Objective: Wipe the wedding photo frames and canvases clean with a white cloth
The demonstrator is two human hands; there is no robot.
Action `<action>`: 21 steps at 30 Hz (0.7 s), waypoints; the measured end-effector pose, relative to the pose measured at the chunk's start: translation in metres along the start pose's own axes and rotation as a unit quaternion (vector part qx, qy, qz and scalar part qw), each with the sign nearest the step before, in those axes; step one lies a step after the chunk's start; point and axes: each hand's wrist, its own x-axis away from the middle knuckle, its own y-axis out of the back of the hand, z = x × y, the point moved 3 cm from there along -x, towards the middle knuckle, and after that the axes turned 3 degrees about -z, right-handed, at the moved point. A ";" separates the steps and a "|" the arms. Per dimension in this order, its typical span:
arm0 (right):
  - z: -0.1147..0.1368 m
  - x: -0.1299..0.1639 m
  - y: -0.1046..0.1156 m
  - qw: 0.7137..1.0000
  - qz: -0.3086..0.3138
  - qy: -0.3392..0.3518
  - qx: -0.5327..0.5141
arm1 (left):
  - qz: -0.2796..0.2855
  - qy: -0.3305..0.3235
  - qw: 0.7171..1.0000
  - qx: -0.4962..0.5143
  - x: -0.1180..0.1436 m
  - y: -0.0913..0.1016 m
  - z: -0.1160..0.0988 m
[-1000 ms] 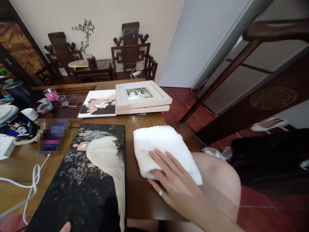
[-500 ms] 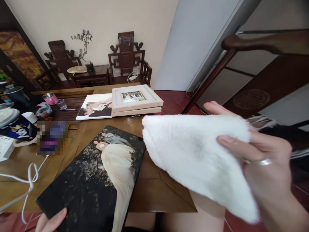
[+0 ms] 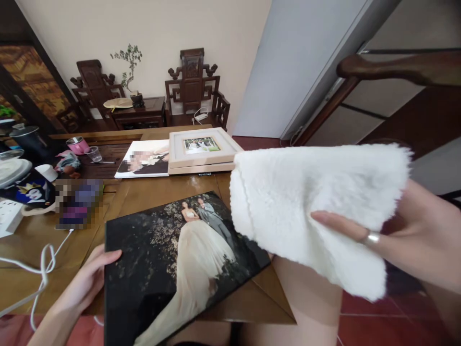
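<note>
My left hand grips the left edge of a dark, glossy wedding photo panel, its thumb on the front and the other fingers hidden behind. The panel is tilted above the near edge of the table and shows a couple, one in a long white dress. On the right, my right hand is closed on a fluffy white cloth, thumb pressed on its near face and the fingers behind it. A ring sits on that thumb. The cloth hangs over the panel's upper right corner in view; whether they touch I cannot tell.
Stacked frames and a white-edged photo print lie at the back of the wooden table. To the left are a phone, a white cable, a pink cup and a power strip. A chair stands at right.
The panel has turned and shifted right, with my left hand moving up its left edge. My right hand has raised the cloth slightly and moved it right, spreading it wider.
</note>
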 end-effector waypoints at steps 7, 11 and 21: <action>-0.012 0.000 -0.007 0.999 0.008 -0.009 -0.043 | 0.100 -0.025 0.993 -0.050 -0.036 -0.033 -0.031; -0.016 -0.006 -0.015 0.999 -0.009 -0.029 -0.035 | 0.134 -0.071 0.982 -0.110 -0.056 -0.044 -0.042; -0.037 -0.004 -0.020 0.980 0.091 -0.134 -0.117 | 0.141 -0.144 0.934 -0.295 -0.093 -0.048 -0.074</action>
